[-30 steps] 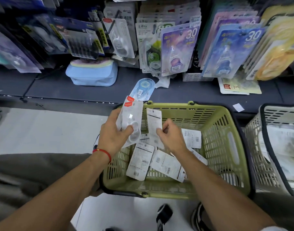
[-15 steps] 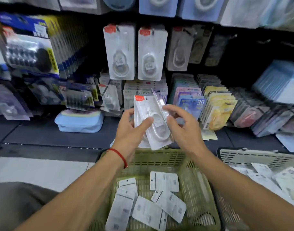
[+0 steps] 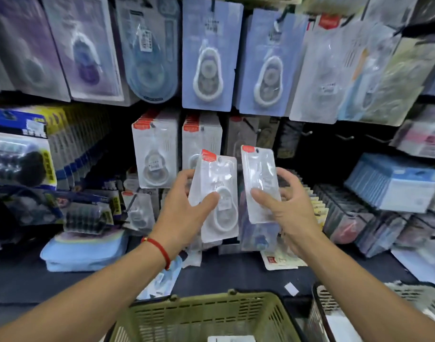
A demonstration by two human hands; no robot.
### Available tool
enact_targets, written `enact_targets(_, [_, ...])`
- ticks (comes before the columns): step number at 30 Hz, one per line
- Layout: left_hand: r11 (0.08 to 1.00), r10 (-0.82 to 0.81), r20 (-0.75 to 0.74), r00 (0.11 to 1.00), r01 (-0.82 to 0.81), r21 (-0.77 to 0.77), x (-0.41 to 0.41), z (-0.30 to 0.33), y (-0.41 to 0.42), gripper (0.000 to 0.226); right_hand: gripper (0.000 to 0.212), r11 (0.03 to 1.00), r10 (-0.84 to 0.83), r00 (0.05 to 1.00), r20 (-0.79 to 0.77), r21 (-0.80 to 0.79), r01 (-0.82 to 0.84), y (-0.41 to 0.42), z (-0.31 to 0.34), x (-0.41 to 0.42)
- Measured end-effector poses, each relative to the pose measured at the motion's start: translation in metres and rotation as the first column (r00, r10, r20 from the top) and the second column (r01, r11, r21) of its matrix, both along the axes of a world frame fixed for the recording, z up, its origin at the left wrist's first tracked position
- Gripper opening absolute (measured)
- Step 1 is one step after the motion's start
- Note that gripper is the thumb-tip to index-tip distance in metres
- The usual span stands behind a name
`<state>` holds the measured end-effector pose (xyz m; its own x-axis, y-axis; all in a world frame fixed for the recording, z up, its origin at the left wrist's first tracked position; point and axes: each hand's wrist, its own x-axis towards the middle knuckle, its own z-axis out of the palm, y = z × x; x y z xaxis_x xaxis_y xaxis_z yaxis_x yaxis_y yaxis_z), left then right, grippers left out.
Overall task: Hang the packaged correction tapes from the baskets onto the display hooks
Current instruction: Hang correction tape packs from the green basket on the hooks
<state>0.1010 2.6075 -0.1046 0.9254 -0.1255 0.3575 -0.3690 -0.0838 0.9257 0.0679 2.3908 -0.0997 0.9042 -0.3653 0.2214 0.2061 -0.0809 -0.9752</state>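
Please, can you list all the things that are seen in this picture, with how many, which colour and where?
held packs: two or more, clear with red tags; left-hand pack, right-hand pack.
hung white packs: two rows, clear and white with red tags, on middle hooks behind the hands.
blue packs: two in front, pale blue, top row.
bare hooks: a few, dark, right of the white packs.
green basket: one, olive green, bottom centre.
white basket: one, white with a dark rim, bottom right.
blue pouch: one, light blue, shelf at left.
left hand: one, red string on the wrist, grip on a pack.
right hand: one, grip on a pack.
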Motion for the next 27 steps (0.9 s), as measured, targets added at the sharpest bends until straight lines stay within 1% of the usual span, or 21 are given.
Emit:
enact_targets(2, [0.999,0.033,0.039,0.999,-0.033,-0.009,0.005,0.0,0.003,0.04,0.089,0.972,-0.098,0.986,0.135,-0.198,0.124,-0.004,0.004,0.007])
enact_targets(3, [0.999,0.047,0.048,0.998,-0.046,-0.023,0.006,0.0,0.004,0.04,0.091,0.951,-0.127,0.976,0.178,-0.257,0.171,-0.004,0.006,0.01])
enact_targets(4, [0.998,0.053,0.051,0.997,-0.051,-0.037,0.007,0.001,0.006,0.04,0.093,0.937,-0.153,0.969,0.193,-0.284,0.205,-0.003,0.007,0.013])
enact_targets(6, [0.997,0.054,0.061,0.997,-0.051,-0.051,0.008,0.002,0.01,0.04,0.096,0.919,-0.191,0.966,0.175,-0.312,0.239,0.0,0.007,0.022])
enact_targets(7, [0.997,0.057,0.065,0.996,-0.053,-0.053,0.008,0.002,0.011,0.041,0.094,0.917,-0.2,0.966,0.166,-0.316,0.244,0.002,0.007,0.025])
enact_targets(9, [0.996,0.066,0.062,0.996,-0.062,-0.068,0.009,0.003,0.014,0.041,0.085,0.919,-0.209,0.963,0.169,-0.303,0.253,0.005,0.006,0.027])
enact_targets(12, [0.994,0.072,0.051,0.996,-0.068,-0.083,0.009,0.002,0.018,0.042,0.06,0.924,-0.208,0.955,0.213,-0.276,0.263,0.008,0.006,0.025])
enact_targets(14, [0.994,0.073,0.052,0.996,-0.069,-0.079,0.008,0.003,0.021,0.044,0.048,0.941,-0.211,0.955,0.21,-0.22,0.257,0.01,0.006,0.024])
enact_targets(17, [0.994,0.083,0.056,0.995,-0.079,-0.081,0.008,0.003,0.021,0.046,0.042,0.953,-0.217,0.952,0.215,-0.164,0.254,0.014,0.005,0.024])
enact_targets(21, [0.994,0.08,0.055,0.995,-0.076,-0.075,0.006,0.004,0.02,0.045,0.036,0.941,-0.239,0.934,0.265,-0.174,0.29,0.018,0.006,0.021])
enact_targets(27, [0.996,0.075,0.051,0.996,-0.071,-0.06,0.003,0.004,0.019,0.044,0.023,0.952,-0.209,0.941,0.266,-0.165,0.258,0.018,0.01,0.02])
